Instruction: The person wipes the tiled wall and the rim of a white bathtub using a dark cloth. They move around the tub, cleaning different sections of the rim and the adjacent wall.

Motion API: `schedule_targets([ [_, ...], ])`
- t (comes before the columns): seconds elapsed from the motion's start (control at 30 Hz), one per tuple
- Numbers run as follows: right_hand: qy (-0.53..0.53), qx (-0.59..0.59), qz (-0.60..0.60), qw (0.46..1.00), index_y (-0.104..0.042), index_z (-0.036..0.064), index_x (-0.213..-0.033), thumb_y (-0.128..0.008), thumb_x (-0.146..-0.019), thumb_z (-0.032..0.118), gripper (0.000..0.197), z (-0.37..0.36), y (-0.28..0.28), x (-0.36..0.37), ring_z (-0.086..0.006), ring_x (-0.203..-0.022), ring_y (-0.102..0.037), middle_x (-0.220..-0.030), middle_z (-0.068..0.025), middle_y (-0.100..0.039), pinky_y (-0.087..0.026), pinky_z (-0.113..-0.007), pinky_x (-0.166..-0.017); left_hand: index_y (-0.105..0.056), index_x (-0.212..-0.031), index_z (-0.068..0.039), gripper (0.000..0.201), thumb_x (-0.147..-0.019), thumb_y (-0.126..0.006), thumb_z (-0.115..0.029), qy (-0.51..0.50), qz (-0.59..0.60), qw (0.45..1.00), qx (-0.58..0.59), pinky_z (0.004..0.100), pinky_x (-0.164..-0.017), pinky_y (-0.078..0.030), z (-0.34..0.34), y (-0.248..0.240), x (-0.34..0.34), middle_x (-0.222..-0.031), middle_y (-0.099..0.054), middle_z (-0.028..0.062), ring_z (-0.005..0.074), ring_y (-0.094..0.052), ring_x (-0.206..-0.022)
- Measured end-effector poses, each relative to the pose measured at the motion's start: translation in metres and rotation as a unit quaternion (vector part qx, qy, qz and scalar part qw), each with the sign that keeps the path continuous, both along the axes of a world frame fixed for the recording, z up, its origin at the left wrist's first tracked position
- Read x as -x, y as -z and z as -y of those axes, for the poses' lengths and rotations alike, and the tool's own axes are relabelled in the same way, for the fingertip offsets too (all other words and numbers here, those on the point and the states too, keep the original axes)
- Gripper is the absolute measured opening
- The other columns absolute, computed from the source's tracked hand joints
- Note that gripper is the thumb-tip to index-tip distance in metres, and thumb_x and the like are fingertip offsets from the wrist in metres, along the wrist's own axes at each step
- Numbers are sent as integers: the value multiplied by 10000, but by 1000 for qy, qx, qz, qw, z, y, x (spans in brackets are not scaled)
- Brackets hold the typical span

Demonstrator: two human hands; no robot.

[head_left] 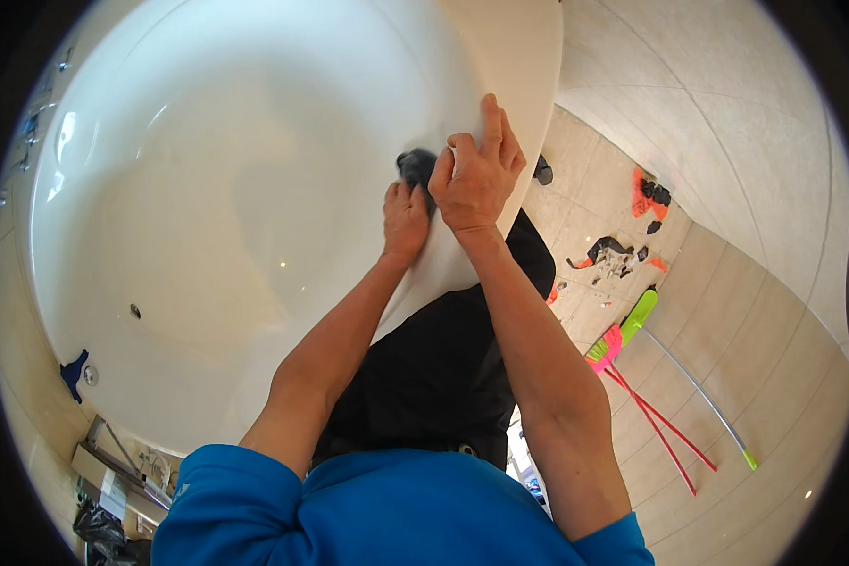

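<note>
A large white bathtub with a curved rim fills the left and middle of the view. My left hand reaches over its inner wall, fingers pressed on a dark, bunched-up cloth. Part of that cloth is hidden behind my right hand, which rests on the tub's rim just to the right. On the right hand one finger points straight out along the rim, others are bent, and nothing shows in its grasp. Both forearms come up from the lower edge.
On the tiled floor at right lie a green broom head, a pink dustpan with red poles, and scattered debris. A dark blue cloth hangs on the tub's far-left edge. A black bag is at lower left.
</note>
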State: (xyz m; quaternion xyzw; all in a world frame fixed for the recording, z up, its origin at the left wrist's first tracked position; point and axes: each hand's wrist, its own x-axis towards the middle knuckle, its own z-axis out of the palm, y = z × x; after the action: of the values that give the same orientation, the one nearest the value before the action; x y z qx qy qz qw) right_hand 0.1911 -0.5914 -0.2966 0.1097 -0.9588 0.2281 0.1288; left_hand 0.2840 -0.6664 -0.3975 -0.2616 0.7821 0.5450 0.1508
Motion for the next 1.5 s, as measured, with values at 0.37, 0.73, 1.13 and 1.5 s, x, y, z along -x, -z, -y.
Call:
schedule_targets([
  [0.37, 1, -6, -10, 1000, -645, 23, -753, -627, -715, 41, 45, -4, 2, 0, -362, -1325, -415, -1505, -166, -409, -318, -465, -1050, -592, -1268, 19, 548, -960, -409, -397, -71, 215, 973, -52, 422, -961, -440, 33, 40, -68, -1162, -636, 299, 434, -594, -1113],
  [0.73, 6, -5, -1, 1000, -671, 51, -791, -637, -744, 59, 59, 1, -2, 0, -364, -1311, -443, -1479, -173, -446, -318, -446, -1033, -552, -1192, 54, 465, -988, -402, -335, -107, 75, 983, -129, 427, -947, -424, 18, 25, 24, -1177, -578, 245, 375, -551, -1070],
  [1.13, 8, 22, -22, 999, -661, 41, -742, -652, -718, 79, 46, -3, 0, 1, -346, -1315, -424, -1486, -154, -437, -326, -464, -1047, -536, -1310, 6, 430, -1020, -430, -293, -2, 68, 993, -92, 333, -1029, -363, 6, -61, -31, -1324, -511, 156, 264, -481, -1214],
  [1.5, 4, 108, 29, 994, -701, 89, -784, -746, -715, 191, 131, -8, 0, 2, -329, -1357, -390, -1475, -132, -462, -304, -459, -1073, -496, -1368, -94, 471, -1007, -441, -392, 74, -107, 986, -104, 420, -1066, -367, -6, -79, 27, -1326, -508, 143, 318, -406, -1284],
])
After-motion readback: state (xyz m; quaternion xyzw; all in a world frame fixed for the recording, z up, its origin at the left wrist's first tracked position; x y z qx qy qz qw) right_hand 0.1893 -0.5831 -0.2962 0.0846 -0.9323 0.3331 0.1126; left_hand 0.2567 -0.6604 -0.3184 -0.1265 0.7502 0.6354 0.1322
